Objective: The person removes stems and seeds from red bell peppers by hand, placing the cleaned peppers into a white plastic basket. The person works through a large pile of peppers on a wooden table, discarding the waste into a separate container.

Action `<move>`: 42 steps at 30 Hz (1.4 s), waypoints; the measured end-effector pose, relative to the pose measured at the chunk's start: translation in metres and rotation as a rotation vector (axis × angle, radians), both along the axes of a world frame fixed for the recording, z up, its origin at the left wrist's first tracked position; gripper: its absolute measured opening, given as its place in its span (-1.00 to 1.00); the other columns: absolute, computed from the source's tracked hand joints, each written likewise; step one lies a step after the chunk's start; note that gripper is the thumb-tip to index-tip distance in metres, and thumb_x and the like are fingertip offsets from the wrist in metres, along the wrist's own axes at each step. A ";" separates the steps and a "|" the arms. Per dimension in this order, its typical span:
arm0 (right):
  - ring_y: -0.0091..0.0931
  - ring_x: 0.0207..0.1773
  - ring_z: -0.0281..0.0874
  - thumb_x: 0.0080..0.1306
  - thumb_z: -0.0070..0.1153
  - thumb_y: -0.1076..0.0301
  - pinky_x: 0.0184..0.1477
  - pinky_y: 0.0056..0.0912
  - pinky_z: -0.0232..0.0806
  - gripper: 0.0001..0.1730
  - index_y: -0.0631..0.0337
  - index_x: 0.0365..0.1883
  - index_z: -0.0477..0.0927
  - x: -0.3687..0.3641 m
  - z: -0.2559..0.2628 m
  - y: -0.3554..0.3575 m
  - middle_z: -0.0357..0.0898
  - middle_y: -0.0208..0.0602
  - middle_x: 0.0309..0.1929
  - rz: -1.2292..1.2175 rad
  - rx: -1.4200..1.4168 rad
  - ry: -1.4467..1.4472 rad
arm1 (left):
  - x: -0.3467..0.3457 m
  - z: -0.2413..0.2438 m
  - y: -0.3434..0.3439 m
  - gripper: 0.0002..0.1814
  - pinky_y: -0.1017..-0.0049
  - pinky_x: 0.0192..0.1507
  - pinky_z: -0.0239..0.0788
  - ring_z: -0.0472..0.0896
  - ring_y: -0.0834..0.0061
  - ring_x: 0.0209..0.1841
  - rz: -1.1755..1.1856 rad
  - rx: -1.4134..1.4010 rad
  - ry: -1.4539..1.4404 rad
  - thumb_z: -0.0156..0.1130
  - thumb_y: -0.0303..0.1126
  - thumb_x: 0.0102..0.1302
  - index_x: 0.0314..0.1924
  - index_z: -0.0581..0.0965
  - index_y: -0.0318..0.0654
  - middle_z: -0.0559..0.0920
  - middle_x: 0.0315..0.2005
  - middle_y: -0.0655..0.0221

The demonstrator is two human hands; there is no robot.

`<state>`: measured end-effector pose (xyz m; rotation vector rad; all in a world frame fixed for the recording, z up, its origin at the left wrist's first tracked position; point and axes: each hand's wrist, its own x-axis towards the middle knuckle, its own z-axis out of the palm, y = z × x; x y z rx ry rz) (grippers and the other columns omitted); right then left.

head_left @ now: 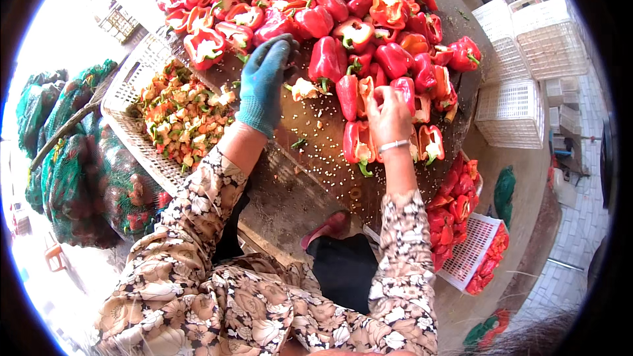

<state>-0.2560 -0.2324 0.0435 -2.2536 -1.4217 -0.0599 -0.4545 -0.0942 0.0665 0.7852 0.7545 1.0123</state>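
Observation:
My left hand (267, 79), in a blue-green knitted glove, is over the table at the near edge of a heap of red bell peppers (314, 22); its fingers are bent and partly hidden, so I cannot tell if it holds anything. Bare, with a bracelet at the wrist, my right hand (389, 113) is among halved peppers, its fingertips at a pepper piece; whether it grips one is unclear. Between the hands lie a pepper core (303, 89) with pale seeds and a whole-looking red pepper (325, 62). Cut halves (357, 142) with green stems lie beside my right wrist.
At left a white plastic crate (141, 146) holds cores and stems, next to green mesh sacks (69, 183) with dark contents. Scattered seeds cover the brown tabletop (316, 158). At lower right, red pepper pieces (452, 207) fill crates (470, 252). White crates (512, 109) are stacked at right.

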 end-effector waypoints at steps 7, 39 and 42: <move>0.06 -0.10 0.55 0.19 0.09 0.12 -0.04 0.06 0.38 -0.58 0.32 -0.20 0.42 0.032 -0.055 0.019 0.58 0.22 -0.26 -0.255 -0.414 0.094 | -0.003 0.004 -0.001 -0.66 0.45 0.03 0.36 0.56 0.60 -0.01 -0.232 -0.127 -0.035 0.08 -0.18 0.42 0.10 0.52 -0.14 0.64 -0.05 0.47; -0.39 -0.18 0.63 0.36 0.11 0.28 -0.38 -0.35 0.63 -0.64 0.21 0.05 0.37 -0.012 0.005 -0.134 0.53 -0.17 -0.10 -0.589 1.105 1.166 | 0.037 -0.034 -0.001 -0.66 0.33 -0.10 0.51 0.62 0.37 -0.10 -0.459 -0.298 -0.323 0.26 -0.27 0.32 0.03 0.50 -0.22 0.63 -0.15 0.33; -0.33 -0.12 0.63 0.33 0.11 0.36 -0.29 -0.25 0.62 -0.58 0.11 0.14 0.38 0.017 -0.014 -0.247 0.52 -0.21 -0.04 -0.796 0.997 1.144 | 0.029 -0.035 0.002 -0.60 0.24 0.02 0.47 0.57 0.30 0.03 -0.504 -0.319 -0.318 0.24 -0.26 0.33 0.10 0.47 -0.24 0.59 -0.02 0.27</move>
